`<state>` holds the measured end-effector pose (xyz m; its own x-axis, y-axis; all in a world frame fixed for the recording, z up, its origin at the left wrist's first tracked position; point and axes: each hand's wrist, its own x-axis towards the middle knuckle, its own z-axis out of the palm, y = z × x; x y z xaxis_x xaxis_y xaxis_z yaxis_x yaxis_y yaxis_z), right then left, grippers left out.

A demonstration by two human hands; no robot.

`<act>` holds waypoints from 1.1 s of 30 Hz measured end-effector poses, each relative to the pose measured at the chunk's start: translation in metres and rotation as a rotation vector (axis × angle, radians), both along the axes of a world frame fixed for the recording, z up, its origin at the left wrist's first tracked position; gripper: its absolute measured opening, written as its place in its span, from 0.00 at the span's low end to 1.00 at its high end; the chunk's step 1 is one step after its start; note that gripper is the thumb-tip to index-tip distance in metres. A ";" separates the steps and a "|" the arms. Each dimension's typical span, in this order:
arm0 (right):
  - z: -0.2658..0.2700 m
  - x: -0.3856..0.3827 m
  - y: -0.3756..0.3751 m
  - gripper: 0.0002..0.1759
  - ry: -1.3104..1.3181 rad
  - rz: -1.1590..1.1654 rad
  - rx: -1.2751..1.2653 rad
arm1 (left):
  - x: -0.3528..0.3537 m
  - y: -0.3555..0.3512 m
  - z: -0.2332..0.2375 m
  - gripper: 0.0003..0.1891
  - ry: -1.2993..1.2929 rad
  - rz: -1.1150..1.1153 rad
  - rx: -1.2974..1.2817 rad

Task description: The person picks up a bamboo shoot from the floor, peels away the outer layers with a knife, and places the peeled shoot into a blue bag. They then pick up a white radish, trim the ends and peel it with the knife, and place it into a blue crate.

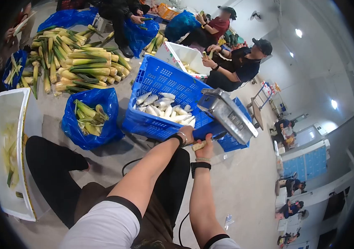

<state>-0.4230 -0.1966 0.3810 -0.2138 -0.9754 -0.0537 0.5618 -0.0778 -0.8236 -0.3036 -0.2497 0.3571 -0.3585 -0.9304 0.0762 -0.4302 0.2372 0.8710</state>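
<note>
My right hand [205, 150], with a dark watch on its wrist, is closed around a short pale shoot piece [199, 145]. My left hand [187, 133] is just beside it at the near rim of a blue perforated crate [154, 79]. Its fingers are curled and partly hidden, and I cannot make out what they hold. Several peeled white shoots [172, 112] lie inside the crate. Right of the crate, a metal-topped scale [231, 118] stands tilted in this view, close to my hands.
A blue bag [112, 108] of green husks sits left of the crate, near a white foam box [27, 137] with trimmings. Behind are a large pile of unpeeled green-and-yellow stalks [89, 66] and another foam box [187, 52]. Co-workers sit around; a trolley [258, 110] stands at right.
</note>
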 end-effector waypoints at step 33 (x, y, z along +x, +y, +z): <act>0.061 0.026 -0.025 0.04 0.145 0.076 0.340 | 0.044 0.044 0.027 0.31 0.036 0.274 -0.004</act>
<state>-0.3970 -0.2212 0.4415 -0.1706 -0.9204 -0.3518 0.4315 0.2512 -0.8664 -0.2597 -0.2061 0.3841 -0.0905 -0.9920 0.0884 -0.4475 0.1198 0.8862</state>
